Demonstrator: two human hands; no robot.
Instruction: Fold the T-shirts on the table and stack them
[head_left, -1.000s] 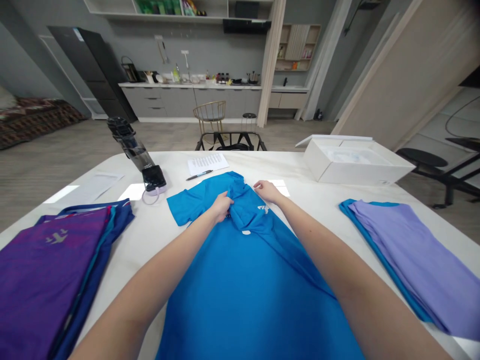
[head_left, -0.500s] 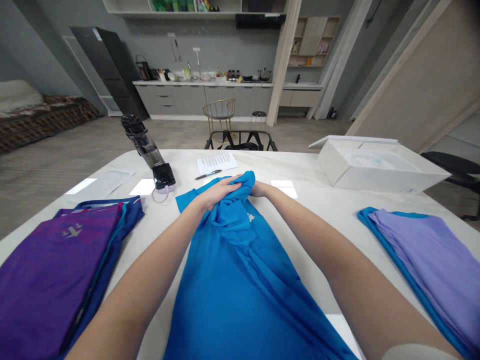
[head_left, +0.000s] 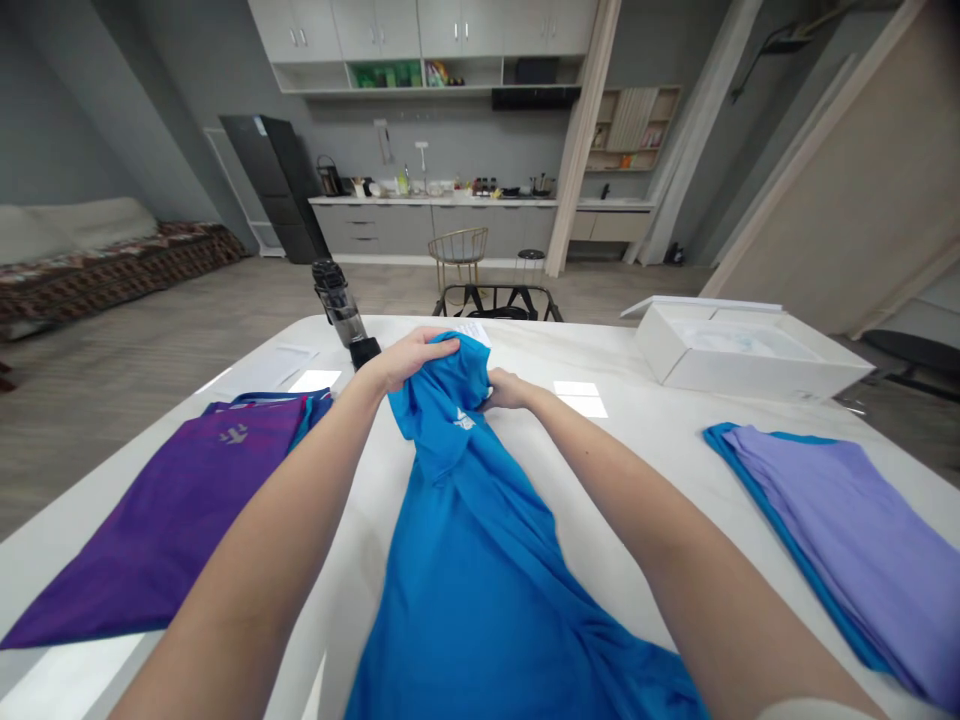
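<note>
A blue shirt [head_left: 480,590] stretches from the near table edge towards the middle, its far end bunched and lifted off the tabletop. My left hand [head_left: 414,358] grips the upper left of the bunched part, thumb on top of the cloth. On the other side, my right hand [head_left: 507,390] is closed on the right edge of the same bunch; its fingertips are partly hidden by the fabric. A small white logo shows on the cloth between the hands. The shirt's lower part lies loose and creased, running out of view at the bottom.
Folded purple and blue shirts [head_left: 187,500] lie at the left; a folded lavender garment [head_left: 840,520] rests on blue cloth at the right. An open white box [head_left: 750,350] stands behind it. A clear bottle with black ends [head_left: 346,318] and papers [head_left: 262,368] are on the white table [head_left: 607,470].
Both hands have raised the bunched end of the shirt and spread slightly apart, with the logo now more exposed. The camera view has tilted upward.
</note>
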